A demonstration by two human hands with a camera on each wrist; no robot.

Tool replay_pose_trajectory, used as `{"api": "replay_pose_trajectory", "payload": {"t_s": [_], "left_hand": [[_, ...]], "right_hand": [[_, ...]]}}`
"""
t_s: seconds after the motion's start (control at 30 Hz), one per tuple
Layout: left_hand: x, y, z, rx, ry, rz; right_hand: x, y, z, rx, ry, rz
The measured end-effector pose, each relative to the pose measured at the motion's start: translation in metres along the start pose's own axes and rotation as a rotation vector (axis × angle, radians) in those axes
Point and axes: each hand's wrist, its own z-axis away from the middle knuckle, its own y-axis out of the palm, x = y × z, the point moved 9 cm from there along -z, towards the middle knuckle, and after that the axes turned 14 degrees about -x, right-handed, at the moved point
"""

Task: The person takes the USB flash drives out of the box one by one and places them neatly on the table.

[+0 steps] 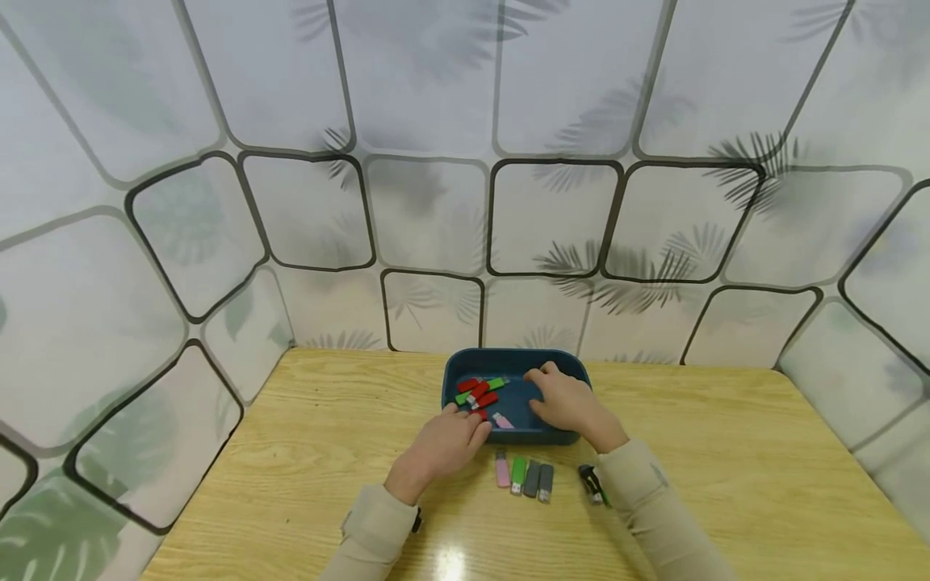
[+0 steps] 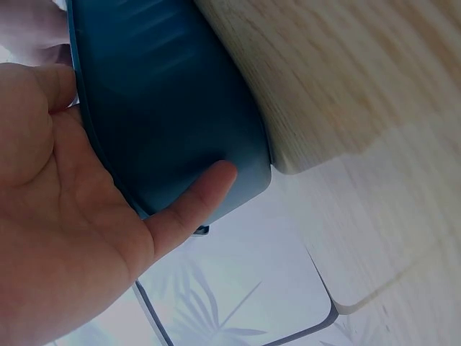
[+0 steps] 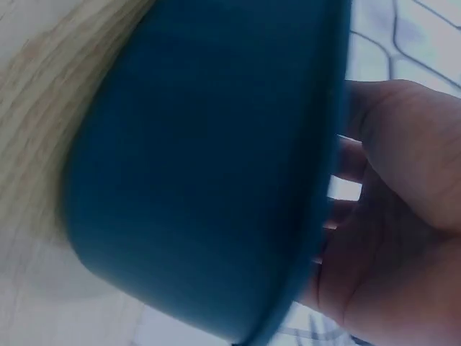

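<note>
A blue rectangular bin (image 1: 517, 437) stands on the wooden table. In its left half lies a loose heap of red USB sticks (image 1: 488, 399) and green USB sticks (image 1: 496, 382); a pink USB stick (image 1: 503, 421) lies nearer the front. My left hand (image 1: 446, 440) reaches over the bin's front-left rim, palm down. In the left wrist view its little finger (image 2: 205, 194) extends along the bin's outer wall. My right hand (image 1: 570, 401) is over the bin's right part, fingers loosely bent and apart, nothing visible between them. The bin wall partly hides its fingertips in the right wrist view.
In front of the bin, a pink USB stick (image 1: 502, 470), a green one (image 1: 518, 474) and two grey ones (image 1: 538, 481) lie in a row. Dark and green sticks (image 1: 592, 485) lie by the right sleeve. A patterned curtain (image 1: 436, 218) hangs behind the table.
</note>
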Motion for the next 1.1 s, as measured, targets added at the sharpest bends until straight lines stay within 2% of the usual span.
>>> {"api": "replay_pose_trajectory", "payload": {"t_s": [0.3,0.57,0.73,1.1], "left_hand": [[0.000,0.000,0.000,-0.004,0.005,0.001],[0.000,0.000,0.000,-0.013,0.006,0.002],[-0.002,-0.002,0.000,-0.028,0.019,0.003],[-0.003,-0.003,0.000,-0.050,0.035,-0.009]], "right_hand": [[-0.021,0.024,-0.008,0.033,0.098,0.021],[-0.034,0.041,-0.007,0.061,0.113,0.028],[-0.036,0.044,-0.009,0.048,0.107,0.029],[-0.042,0.044,-0.010,0.014,0.160,-0.012]]}}
